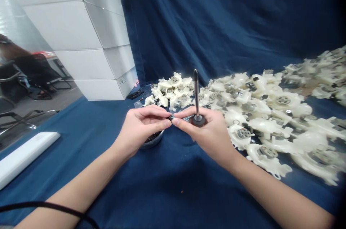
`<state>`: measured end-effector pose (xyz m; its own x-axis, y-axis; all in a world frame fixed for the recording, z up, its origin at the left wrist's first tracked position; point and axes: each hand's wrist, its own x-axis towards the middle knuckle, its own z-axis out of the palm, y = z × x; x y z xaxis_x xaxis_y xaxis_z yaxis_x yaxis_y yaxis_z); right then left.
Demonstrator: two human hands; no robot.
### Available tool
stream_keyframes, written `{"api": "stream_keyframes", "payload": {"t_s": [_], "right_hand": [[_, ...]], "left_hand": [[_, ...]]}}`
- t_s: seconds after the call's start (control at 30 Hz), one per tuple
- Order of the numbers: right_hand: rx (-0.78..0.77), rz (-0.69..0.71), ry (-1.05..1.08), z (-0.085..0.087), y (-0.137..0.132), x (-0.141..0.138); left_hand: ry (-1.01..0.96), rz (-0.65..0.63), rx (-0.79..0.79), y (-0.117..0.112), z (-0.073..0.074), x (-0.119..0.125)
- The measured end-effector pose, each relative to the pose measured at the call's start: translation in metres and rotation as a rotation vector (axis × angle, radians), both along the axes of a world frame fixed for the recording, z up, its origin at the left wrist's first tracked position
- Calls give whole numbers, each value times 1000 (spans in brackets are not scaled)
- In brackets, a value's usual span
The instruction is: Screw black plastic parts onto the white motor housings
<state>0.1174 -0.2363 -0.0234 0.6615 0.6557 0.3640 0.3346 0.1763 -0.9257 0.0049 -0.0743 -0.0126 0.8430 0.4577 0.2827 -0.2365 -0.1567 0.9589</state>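
My left hand (143, 126) and my right hand (207, 128) meet fingertip to fingertip over the blue cloth, both pinched on a small dark part (170, 117) too tiny to name. The right hand also grips a dark screwdriver-like tool (196, 93) that stands upright, its round base in the palm. Under the left hand sits a small metal bowl (152, 141) with dark pieces inside, mostly hidden.
A big heap of white plastic housings (270, 113) with round metal centres spreads from the middle to the right. Stacked white boxes (89, 38) stand at the back left. A white flat bar (24, 155) lies left; a black cable (48, 207) crosses my left forearm.
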Motion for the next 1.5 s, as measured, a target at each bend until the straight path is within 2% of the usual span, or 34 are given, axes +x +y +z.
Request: {"api": "stream_keyframes", "payload": {"t_s": [0.23, 0.57, 0.9, 1.23, 1.5], "right_hand": [[-4, 30, 41, 0, 1, -3], [-6, 57, 71, -3, 3, 0], [-39, 54, 71, -5, 5, 0], [-29, 39, 53, -8, 8, -1], [-43, 73, 125, -10, 9, -2]], "left_hand": [[-68, 92, 250, -4, 7, -5], [-111, 133, 420, -4, 4, -7], [-118, 127, 425, -8, 3, -6], [-152, 116, 496, -4, -1, -6], [-169, 104, 543, -3, -2, -6]]}}
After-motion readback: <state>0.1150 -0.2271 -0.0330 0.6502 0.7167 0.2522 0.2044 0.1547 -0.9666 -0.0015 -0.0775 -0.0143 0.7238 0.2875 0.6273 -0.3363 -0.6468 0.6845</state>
